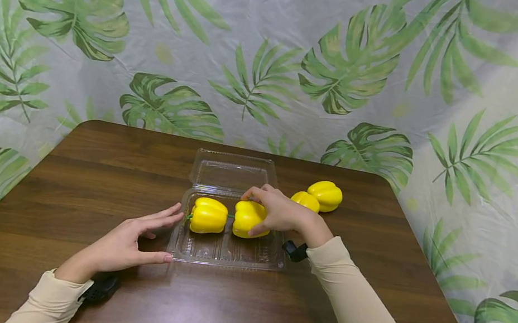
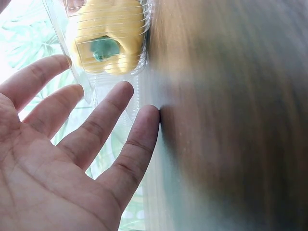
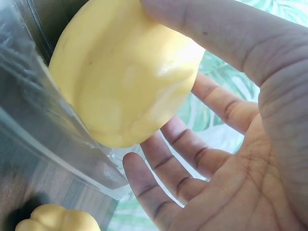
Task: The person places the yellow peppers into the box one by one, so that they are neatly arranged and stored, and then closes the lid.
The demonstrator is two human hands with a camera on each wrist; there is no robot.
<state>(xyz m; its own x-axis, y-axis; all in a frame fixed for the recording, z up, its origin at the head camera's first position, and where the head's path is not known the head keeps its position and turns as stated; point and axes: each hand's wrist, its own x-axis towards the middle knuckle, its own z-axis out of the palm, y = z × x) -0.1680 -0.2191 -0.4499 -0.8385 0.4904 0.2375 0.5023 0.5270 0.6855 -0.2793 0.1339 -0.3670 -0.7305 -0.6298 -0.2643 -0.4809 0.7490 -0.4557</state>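
Observation:
A clear plastic clamshell container (image 1: 207, 248) stands on the table with its lid folded back. In its left half lies a yellow bell pepper (image 1: 208, 217), its green stem pointing left; the left wrist view shows this pepper (image 2: 108, 29) through the clear wall. My right hand (image 1: 284, 210) holds a second yellow bell pepper (image 1: 247, 219) between thumb and fingers, over the container's right half. Beside the container's left edge is my left hand (image 1: 123, 244), fingers spread and extended, fingertips and thumb at the rim.
Two more yellow bell peppers, a nearer one (image 1: 306, 200) partly hidden by my right hand and a farther one (image 1: 325, 196), lie right of the container. The transparent lid (image 1: 234, 176) rests toward the back of the brown wooden table (image 1: 104, 176). A leaf-printed curtain (image 1: 270, 28) hangs behind.

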